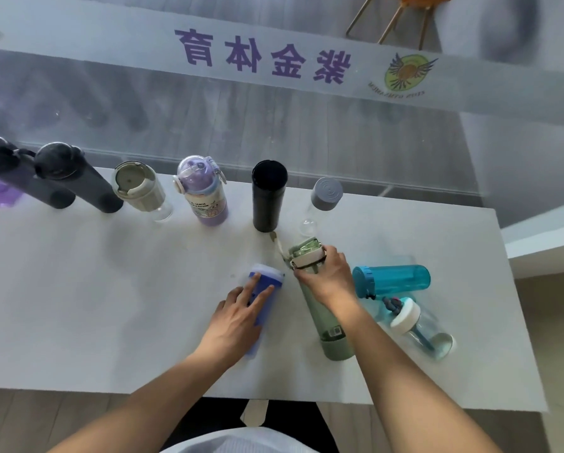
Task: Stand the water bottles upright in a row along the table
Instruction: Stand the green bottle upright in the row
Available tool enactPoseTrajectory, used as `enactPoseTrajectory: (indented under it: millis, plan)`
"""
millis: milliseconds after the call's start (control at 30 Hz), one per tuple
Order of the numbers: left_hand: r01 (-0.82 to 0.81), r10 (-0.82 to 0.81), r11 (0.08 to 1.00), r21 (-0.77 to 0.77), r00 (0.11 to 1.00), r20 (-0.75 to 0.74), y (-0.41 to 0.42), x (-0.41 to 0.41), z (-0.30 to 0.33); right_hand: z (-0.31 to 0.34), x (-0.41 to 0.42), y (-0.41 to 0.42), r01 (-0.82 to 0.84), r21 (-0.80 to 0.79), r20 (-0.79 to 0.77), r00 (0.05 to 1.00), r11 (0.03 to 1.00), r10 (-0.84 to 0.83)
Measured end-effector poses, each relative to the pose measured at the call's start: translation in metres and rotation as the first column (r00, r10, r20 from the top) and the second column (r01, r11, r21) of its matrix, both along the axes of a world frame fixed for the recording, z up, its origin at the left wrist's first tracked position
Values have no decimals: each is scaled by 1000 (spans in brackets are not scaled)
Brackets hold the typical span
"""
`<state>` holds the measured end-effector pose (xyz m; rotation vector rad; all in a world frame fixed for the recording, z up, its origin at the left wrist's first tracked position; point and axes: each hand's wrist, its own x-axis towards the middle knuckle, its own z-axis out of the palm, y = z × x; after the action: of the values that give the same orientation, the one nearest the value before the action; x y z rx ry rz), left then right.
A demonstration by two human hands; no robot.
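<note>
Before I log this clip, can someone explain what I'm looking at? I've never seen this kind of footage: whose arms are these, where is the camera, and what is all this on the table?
There is no machine here. A person wears a camera on the head, so the one picture looks down past their bare arms at a pale table.

Along the far edge, bottles already stand upright in a row, among them a black flask and a purple bottle.

Nearer, four bottles lie on their sides. The left hand rests with straight fingers on a blue bottle. The right hand grips the top of a green bottle. To their right lie a teal bottle and a clear bottle, untouched.
</note>
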<state>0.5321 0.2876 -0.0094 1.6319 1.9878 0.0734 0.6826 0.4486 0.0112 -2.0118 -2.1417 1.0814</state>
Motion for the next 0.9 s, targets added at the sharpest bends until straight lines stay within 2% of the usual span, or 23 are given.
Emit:
enactPoseTrajectory:
  millis: [133,233,400,600,733,900]
  plan:
    - [39,-41,999,-29,999,-36,4,-3,6,28,22,-2,117,132,-127,987,984,-100]
    - [48,-49,999,-24,998,-47,6,-4,9,46,38,-6,144,201,-182,977,969,-108]
    - [27,-27,1000,-1,999,-46,10,-1,12,68,59,-11,186,267,-238,963,946,-123]
    - [-53,53,999,8,997,-50,17,13,14,85,83,6,275,320,-426,897,907,-121]
    - [-116,116,993,12,991,-61,23,26,14,92,92,31,252,364,-504,863,896,-38]
    - [-202,202,979,17,976,-81,22,42,10,90,99,73,144,411,-447,892,900,61]
